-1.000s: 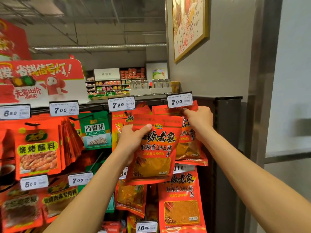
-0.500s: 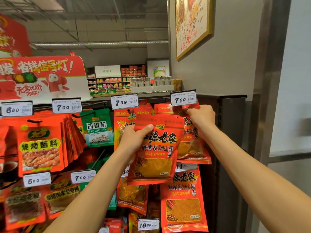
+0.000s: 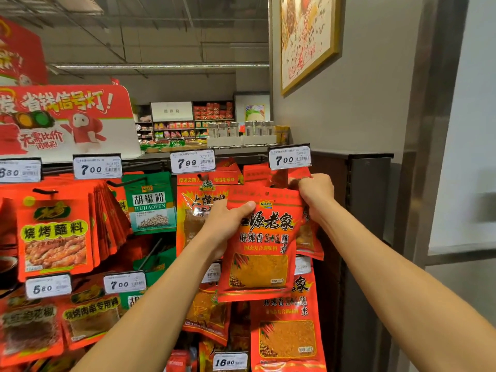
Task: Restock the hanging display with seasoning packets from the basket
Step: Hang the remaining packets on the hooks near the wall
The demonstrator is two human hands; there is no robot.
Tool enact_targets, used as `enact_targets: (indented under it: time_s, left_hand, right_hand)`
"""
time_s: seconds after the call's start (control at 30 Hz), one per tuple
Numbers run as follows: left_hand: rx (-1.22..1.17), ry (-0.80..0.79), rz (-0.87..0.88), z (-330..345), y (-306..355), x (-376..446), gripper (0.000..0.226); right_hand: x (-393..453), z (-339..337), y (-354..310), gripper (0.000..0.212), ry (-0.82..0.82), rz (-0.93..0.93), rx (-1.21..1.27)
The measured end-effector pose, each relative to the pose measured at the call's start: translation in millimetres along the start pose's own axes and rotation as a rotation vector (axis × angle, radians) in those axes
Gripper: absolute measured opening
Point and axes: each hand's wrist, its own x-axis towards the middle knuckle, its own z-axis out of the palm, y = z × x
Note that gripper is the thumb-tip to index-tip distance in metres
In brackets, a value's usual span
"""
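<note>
I see the red packet (image 3: pixel 261 245) held up in front of the display's right column, just under the 7.00 tag (image 3: pixel 290 158). My left hand (image 3: pixel 224 224) grips its left edge, thumb across the front. My right hand (image 3: pixel 315 189) is curled tight, pinching the tops of the hung packets (image 3: pixel 308 232) behind it.

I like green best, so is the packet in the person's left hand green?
No, the left hand holds a red seasoning packet; the green pepper powder packet hangs untouched on a hook further left.
</note>
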Motion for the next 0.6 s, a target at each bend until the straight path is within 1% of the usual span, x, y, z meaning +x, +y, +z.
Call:
enact_targets:
  time_s: [0.1,0.2,0.27,0.33,0.4,0.47,0.5,0.53,0.6]
  left_hand:
    - [-0.036,0.037,-0.008,-10,-3,-4,0.008]
    - [-0.053,0.071,0.005,-22,-2,-9,0.007]
    - [-0.044,0.08,0.013,-29,-3,-12,0.008]
    - [-0.04,0.073,0.029,-32,-3,-13,0.006]
    - [-0.036,0.066,0.035,-32,-4,-12,0.004]
    - [-0.028,0.058,0.031,-28,-5,-10,0.004]
    - [-0.025,0.052,0.027,-26,-6,-9,0.004]
    - [-0.02,0.043,0.023,-22,-7,-8,0.005]
    - [-0.003,0.018,0.022,-15,-8,-5,0.007]
  right_hand:
    - [14,12,7,0.017,0.004,-0.003,-0.023]
    - [21,18,29,0.013,0.029,0.094,-0.039]
    - [25,20,41,0.013,0.061,0.135,0.034]
    - [27,20,43,0.012,0.053,0.126,0.128]
    - [24,16,43,0.011,-0.009,0.066,0.161]
    - [13,7,43,0.003,-0.106,-0.047,0.166]
    - [6,2,42,0.003,-0.151,-0.106,0.186]
    - [-1,-5,41,0.003,-0.174,-0.161,0.216]
    - [-12,-16,35,0.005,-0.155,-0.234,0.283]
